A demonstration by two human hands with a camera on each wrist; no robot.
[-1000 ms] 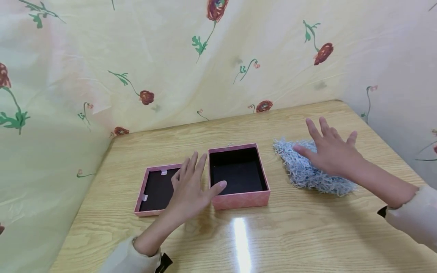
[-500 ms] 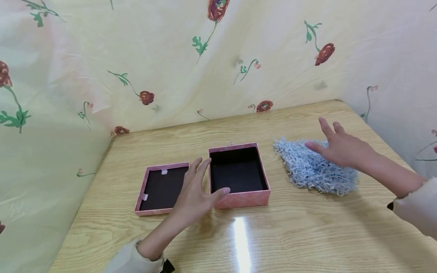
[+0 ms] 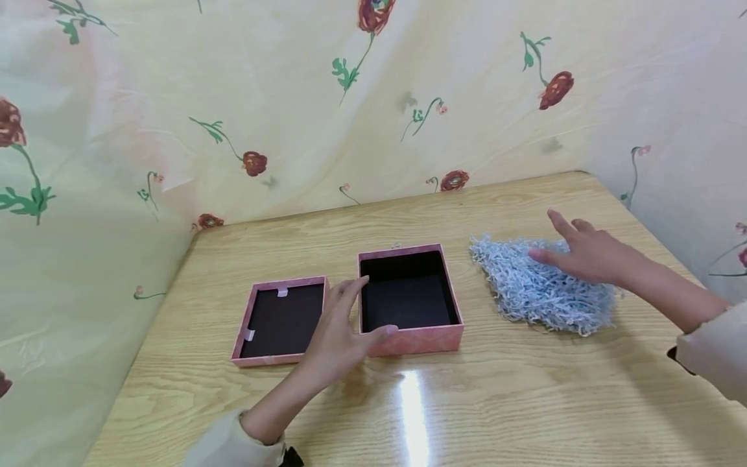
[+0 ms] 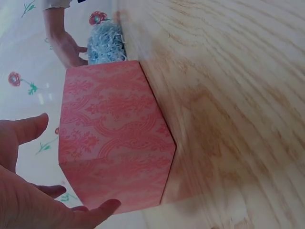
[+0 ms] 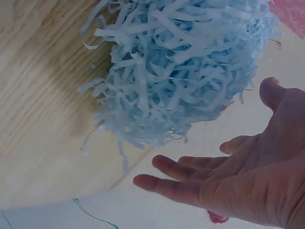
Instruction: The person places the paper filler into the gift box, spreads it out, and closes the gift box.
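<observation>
- Pink patterned box (image 3: pixel 415 342), one, black-lined: open side up on the wood-grain tabletop (image 3: pixel 496 408), between lid and paper.
- Matching shallow lid (image 3: pixel 283 324), one: off the box, black inside upward, just left of it.
- Pale blue shredded paper (image 3: pixel 543 298), one loose heap: on the tabletop, right of the box and outside it.
- Left hand (image 3: pixel 338 344): fingers spread and loosely bent, gripping nothing, at the box's near left corner; we cannot be sure whether a fingertip touches the wall.
- Right hand (image 3: pixel 598 256): fingers extended and parted, holding nothing, near the heap and apart from it.
- Step, as we judge it: a reach, before any grasp.
- Next move, in our judgement: calls for lowering the right fingers and gathering the strands together, the left steadying the box.
</observation>
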